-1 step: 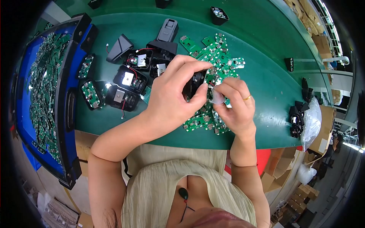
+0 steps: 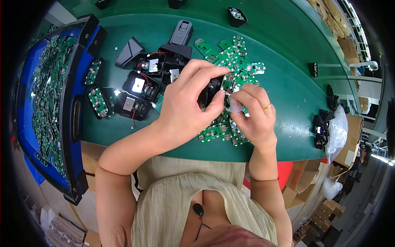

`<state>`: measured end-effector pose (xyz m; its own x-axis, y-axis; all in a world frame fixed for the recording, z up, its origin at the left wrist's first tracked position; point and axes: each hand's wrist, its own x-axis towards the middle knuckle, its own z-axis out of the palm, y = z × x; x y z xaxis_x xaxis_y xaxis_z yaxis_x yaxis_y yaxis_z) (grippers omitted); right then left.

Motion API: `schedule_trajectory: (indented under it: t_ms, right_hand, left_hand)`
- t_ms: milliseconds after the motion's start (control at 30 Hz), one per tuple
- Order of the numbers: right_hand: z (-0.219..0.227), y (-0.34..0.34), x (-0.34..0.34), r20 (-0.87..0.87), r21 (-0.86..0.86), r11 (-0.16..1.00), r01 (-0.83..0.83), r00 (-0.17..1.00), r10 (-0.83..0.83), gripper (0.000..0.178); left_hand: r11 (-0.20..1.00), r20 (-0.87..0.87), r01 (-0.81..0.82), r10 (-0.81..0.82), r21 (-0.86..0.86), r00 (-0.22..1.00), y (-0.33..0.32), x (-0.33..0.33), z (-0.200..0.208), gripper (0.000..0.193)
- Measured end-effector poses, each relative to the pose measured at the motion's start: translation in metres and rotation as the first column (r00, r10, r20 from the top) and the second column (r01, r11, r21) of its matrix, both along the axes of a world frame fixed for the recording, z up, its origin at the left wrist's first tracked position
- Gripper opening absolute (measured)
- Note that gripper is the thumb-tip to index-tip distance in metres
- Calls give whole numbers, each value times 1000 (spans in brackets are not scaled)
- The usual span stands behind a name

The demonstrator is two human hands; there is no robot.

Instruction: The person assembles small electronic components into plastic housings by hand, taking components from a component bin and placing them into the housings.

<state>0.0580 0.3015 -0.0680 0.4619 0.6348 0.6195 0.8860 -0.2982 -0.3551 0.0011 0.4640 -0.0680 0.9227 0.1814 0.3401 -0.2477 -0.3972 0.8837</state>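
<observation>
My left hand (image 2: 185, 99) is closed round a black plastic housing (image 2: 210, 91), held tilted above the bench. Its fingertips also grip the edge of a small green circuit board (image 2: 227, 81) at the housing's open side. My right hand (image 2: 256, 111) pinches close beside that board, near a small white plug. A whitish translucent piece (image 2: 235, 106) shows at its thumb and fingertips; whether it is worn or held is unclear. What exactly lies between these fingers is hidden. Beneath and behind both hands spreads a pile of loose green circuit boards (image 2: 236, 61).
Left of my hands lie several open black housings (image 2: 140, 85) with metal plates and thin wires. Two housings with boards fitted (image 2: 98, 103) sit by a blue bin (image 2: 68, 123) full of circuit boards. More black parts (image 2: 320, 131) and a clear plastic bag (image 2: 337, 133) are at the bench's right end.
</observation>
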Motion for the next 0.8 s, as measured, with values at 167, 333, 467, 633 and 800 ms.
schedule_trajectory:
  t_ms: [167,333,467,633,800]
  right_hand:
    - [1,-1,-4,39,-93,996,17,999,-13,34]
    - [1,0,-4,60,-88,996,-16,998,22,35]
    - [0,3,-2,77,-84,996,-13,997,20,33]
    - [-10,2,5,-25,-18,999,-28,999,28,35]
    - [-9,4,-5,-516,212,974,80,856,42,51]
  left_hand:
    - [997,59,-31,27,67,998,1,0,-3,33]
    - [997,69,-22,18,69,997,0,0,-2,32]
    - [1000,-37,4,-4,8,999,0,-1,2,32]
    - [994,-2,-23,23,-103,1000,0,3,-7,31]
    - [988,78,-28,40,-149,996,0,4,-10,32]
